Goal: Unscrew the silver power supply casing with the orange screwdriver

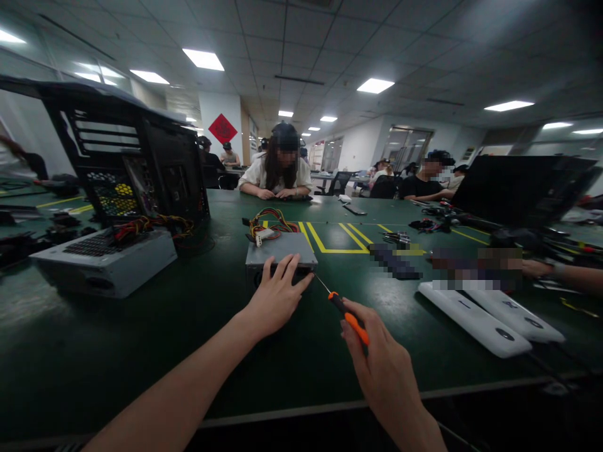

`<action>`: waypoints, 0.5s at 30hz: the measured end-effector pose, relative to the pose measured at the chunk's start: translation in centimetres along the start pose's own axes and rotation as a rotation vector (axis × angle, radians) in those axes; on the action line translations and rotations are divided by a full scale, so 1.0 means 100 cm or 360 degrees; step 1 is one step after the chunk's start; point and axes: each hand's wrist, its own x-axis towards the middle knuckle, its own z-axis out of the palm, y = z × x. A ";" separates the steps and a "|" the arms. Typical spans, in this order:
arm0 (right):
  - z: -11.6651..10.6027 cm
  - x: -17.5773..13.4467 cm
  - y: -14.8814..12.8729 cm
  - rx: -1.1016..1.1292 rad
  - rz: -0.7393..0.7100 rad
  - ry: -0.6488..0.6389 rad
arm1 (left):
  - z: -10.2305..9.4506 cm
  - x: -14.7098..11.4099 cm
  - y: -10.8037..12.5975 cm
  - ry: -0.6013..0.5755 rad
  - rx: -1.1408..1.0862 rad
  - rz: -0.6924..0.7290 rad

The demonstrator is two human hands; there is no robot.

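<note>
A grey computer power supply stands on the green table in front of me, its bundle of coloured cables lying at the back. My left hand holds it from the near side, fingers spread over the top edge and thumb stretched toward the right front corner. In my right hand is a screwdriver with an orange and black handle. The shaft points up and left, its tip at the unit's right front corner beside my left thumb. Whether the tip sits in a screw is too small to tell.
To the left lie a second power supply and an open black computer case. Two white devices and a blurred dark object are on the right. Across the table a person leans forward; another person's hand reaches in from the right.
</note>
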 end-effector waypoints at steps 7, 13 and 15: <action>-0.003 0.000 0.001 0.0112 -0.0033 -0.0064 | 0.000 0.000 0.000 0.0003 0.0025 0.0007; 0.000 -0.001 0.000 -0.0030 -0.0025 -0.0024 | 0.001 0.000 0.000 0.0008 0.0035 0.0012; -0.001 0.000 0.000 -0.0033 -0.0020 -0.0038 | 0.001 0.000 0.000 0.0012 0.0032 0.0013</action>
